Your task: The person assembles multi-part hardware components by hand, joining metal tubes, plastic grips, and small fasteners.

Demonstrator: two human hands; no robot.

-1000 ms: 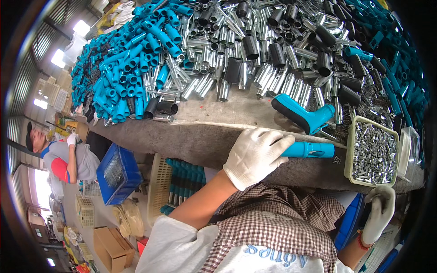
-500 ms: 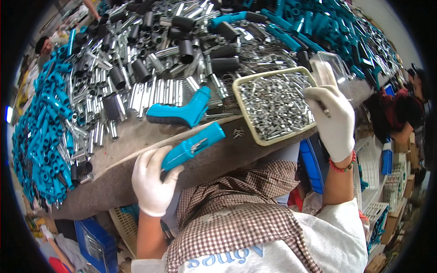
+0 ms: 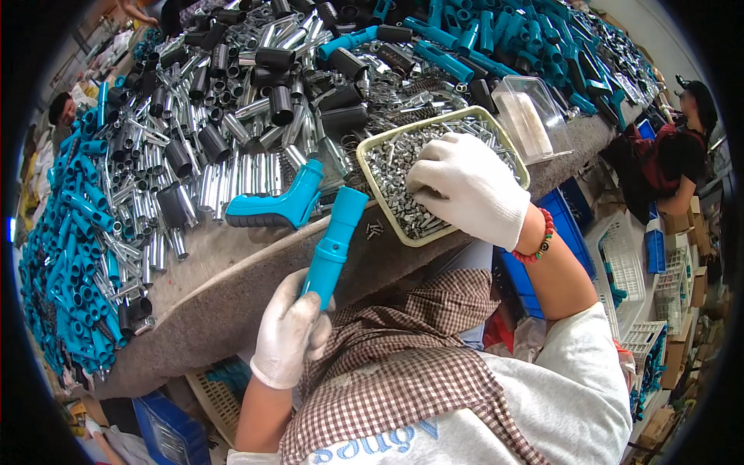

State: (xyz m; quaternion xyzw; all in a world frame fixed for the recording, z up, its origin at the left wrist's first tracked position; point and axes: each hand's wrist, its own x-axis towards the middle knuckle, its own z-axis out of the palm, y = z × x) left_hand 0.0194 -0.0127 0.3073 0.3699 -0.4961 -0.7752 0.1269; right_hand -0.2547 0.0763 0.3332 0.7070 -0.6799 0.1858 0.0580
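Note:
My left hand (image 3: 293, 333), in a white glove, is closed around the lower end of a teal plastic tube (image 3: 333, 240). The tube tilts up and away from me, with a collar around its middle. My gloved right hand (image 3: 473, 186) is over a cream tray (image 3: 418, 242) full of small metal pins (image 3: 425, 221). Its fingers are curled together among the pins, and whatever they pinch is hidden. A teal and black pistol-shaped handle (image 3: 279, 203) lies on the bench left of the tray. A few loose pins (image 3: 374, 230) sit beside the tray.
Chrome and black tubes (image 3: 232, 128) are heaped across the bench, with teal parts (image 3: 74, 256) piled at left and more at far right. A clear plastic box (image 3: 535, 124) stands right of the tray. Blue crates (image 3: 167, 430) are below the bench. Another person (image 3: 674, 155) is at right.
My right hand has moved left from beside the clear box into the tray of pins. My left hand has turned the teal tube more upright, and its slotted side no longer shows.

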